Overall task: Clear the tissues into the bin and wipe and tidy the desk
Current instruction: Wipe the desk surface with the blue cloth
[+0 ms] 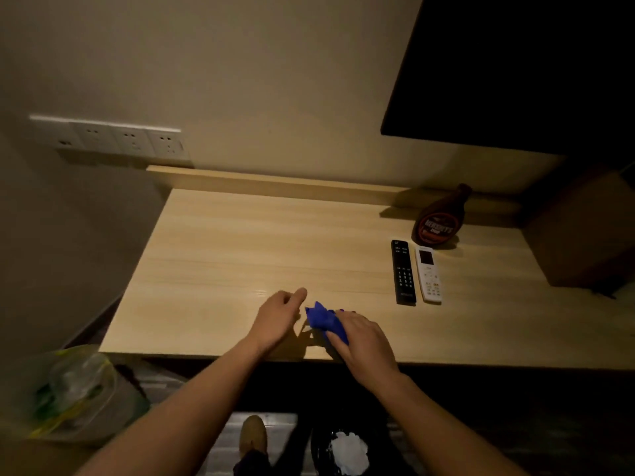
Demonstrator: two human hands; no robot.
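Note:
A crumpled blue cloth point(321, 317) lies on the pale wooden desk point(223, 255) near its front edge. My right hand point(360, 338) grips the cloth from the right, fingers curled over it. Just left of the cloth is my left hand point(280, 312), above the desk with loosely curled fingers, holding nothing. Under the desk a dark bin point(323, 448) contains white crumpled tissues point(348, 453).
A black remote point(403, 272) and a white remote point(429, 274) lie side by side at the right, with a brown syrup bottle point(441, 218) behind them. A dark screen point(515, 70) hangs on the wall. A clear plastic bag point(68, 393) sits at lower left. A shoe point(253, 436) shows on the floor.

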